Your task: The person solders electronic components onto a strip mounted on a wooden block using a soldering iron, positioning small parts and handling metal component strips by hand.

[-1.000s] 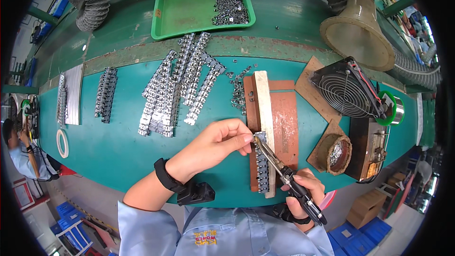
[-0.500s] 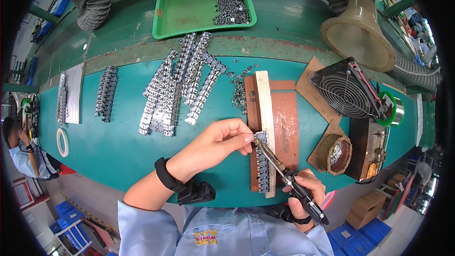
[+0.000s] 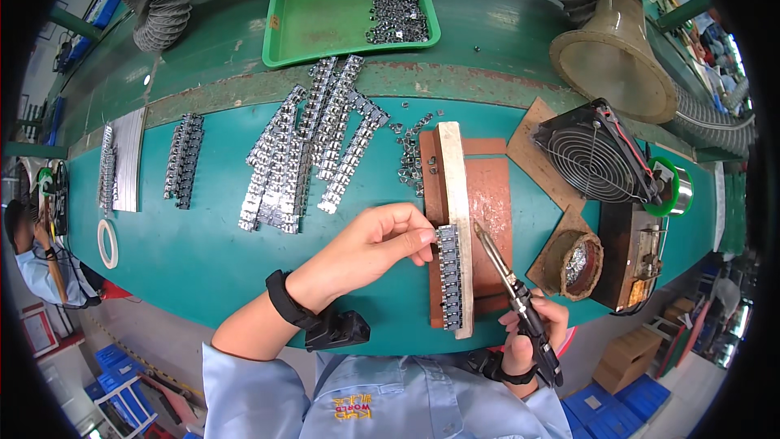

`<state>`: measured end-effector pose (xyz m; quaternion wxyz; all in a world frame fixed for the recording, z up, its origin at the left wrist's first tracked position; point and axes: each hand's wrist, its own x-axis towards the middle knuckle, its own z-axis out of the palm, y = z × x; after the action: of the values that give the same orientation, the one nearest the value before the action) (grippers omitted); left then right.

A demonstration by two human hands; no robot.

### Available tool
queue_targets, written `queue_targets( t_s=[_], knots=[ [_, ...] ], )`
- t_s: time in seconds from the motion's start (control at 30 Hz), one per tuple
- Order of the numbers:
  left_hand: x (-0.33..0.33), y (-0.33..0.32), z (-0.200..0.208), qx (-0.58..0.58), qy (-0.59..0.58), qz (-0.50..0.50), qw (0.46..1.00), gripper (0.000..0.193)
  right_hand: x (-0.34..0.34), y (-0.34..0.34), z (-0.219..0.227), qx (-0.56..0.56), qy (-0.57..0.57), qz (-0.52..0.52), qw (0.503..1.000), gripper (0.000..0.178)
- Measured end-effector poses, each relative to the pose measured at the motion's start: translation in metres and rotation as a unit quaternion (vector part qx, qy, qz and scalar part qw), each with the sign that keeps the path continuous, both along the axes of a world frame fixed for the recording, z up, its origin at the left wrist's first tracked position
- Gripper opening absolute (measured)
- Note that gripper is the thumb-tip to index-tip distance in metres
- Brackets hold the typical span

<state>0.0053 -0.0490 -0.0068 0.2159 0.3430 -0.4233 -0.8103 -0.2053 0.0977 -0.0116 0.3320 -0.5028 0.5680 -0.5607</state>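
Note:
My right hand (image 3: pixel 536 327) grips a soldering iron (image 3: pixel 520 297) by its black handle, its tip over the reddish-brown board, just right of a pale bar (image 3: pixel 455 219). A strip of small circuit boards (image 3: pixel 450 280) lies lengthwise against the left side of that bar. At the strip's far end, the thumb and forefinger of my left hand (image 3: pixel 378 248) are pinched together. Whatever sits between those fingertips is too small or hidden to tell. Beyond my left hand, small metal parts (image 3: pixel 410 158) lie loose, partly on the reddish-brown board (image 3: pixel 491 187).
More board strips (image 3: pixel 280 162) are heaped left of centre. A green tray (image 3: pixel 317 20) of metal parts stands at the back. To the right are a fan (image 3: pixel 593 154), a solder spool (image 3: pixel 681 187), a round pot (image 3: pixel 581 264) and a fume horn (image 3: pixel 617 57).
The soldering iron in my right hand has moved right, away from the strip's far end and across the pale bar. My left hand stays in place.

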Motion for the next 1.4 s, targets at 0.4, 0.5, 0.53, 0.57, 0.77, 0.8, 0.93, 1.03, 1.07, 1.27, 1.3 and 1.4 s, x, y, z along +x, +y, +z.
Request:
queue_targets(
  t_s=[0.4, 0.5, 0.53, 0.57, 0.77, 0.8, 0.93, 1.03, 1.07, 1.27, 1.3, 1.4],
  knots=[
    [0.009, -0.005, 0.007, -0.052, -0.131, 0.042, 0.989, 0.014, 0.005, -0.003, 0.003, 0.005, -0.033, -0.050, 0.998, 0.065],
    [0.011, -0.010, 0.009, -0.241, -0.287, 0.097, 0.922, 0.010, 0.005, -0.003, 0.004, 0.008, -0.034, -0.052, 0.998, 0.064],
    [0.009, -0.012, 0.009, -0.313, -0.310, 0.109, 0.891, 0.010, 0.004, -0.002, 0.004, 0.008, -0.031, -0.050, 0.998, 0.064],
    [0.007, -0.012, 0.009, -0.381, -0.332, 0.123, 0.854, 0.011, 0.004, -0.002, 0.004, 0.008, -0.029, -0.045, 0.999, 0.064],
    [-0.005, -0.012, -0.003, -0.514, -0.350, 0.134, 0.772, 0.017, -0.001, -0.001, 0.003, 0.000, -0.028, -0.010, 1.000, 0.064],
    [-0.006, -0.012, -0.004, -0.507, -0.359, 0.133, 0.772, 0.016, 0.000, -0.001, 0.003, 0.005, -0.030, -0.013, 0.999, 0.064],
    [-0.009, -0.015, -0.009, -0.513, -0.377, 0.136, 0.759, 0.013, 0.000, -0.001, 0.005, 0.013, -0.034, -0.015, 0.999, 0.064],
    [-0.008, -0.016, -0.011, -0.549, -0.377, 0.147, 0.732, 0.011, 0.000, -0.002, 0.006, 0.012, -0.031, -0.003, 0.999, 0.063],
    [-0.008, -0.017, -0.011, -0.557, -0.373, 0.149, 0.727, 0.010, 0.001, -0.002, 0.006, 0.014, -0.033, -0.010, 0.999, 0.063],
    [-0.001, -0.009, -0.001, -0.492, -0.346, 0.169, 0.781, 0.007, 0.002, -0.001, 0.006, 0.013, -0.034, -0.024, 0.999, 0.060],
    [-0.001, -0.007, 0.003, -0.493, -0.344, 0.168, 0.781, 0.007, 0.001, -0.002, 0.006, 0.012, -0.034, -0.027, 0.999, 0.060],
    [0.002, -0.002, 0.013, -0.335, -0.294, 0.173, 0.878, 0.005, -0.001, -0.006, 0.006, -0.050, -0.065, 0.011, 0.997, 0.043]
  ],
)
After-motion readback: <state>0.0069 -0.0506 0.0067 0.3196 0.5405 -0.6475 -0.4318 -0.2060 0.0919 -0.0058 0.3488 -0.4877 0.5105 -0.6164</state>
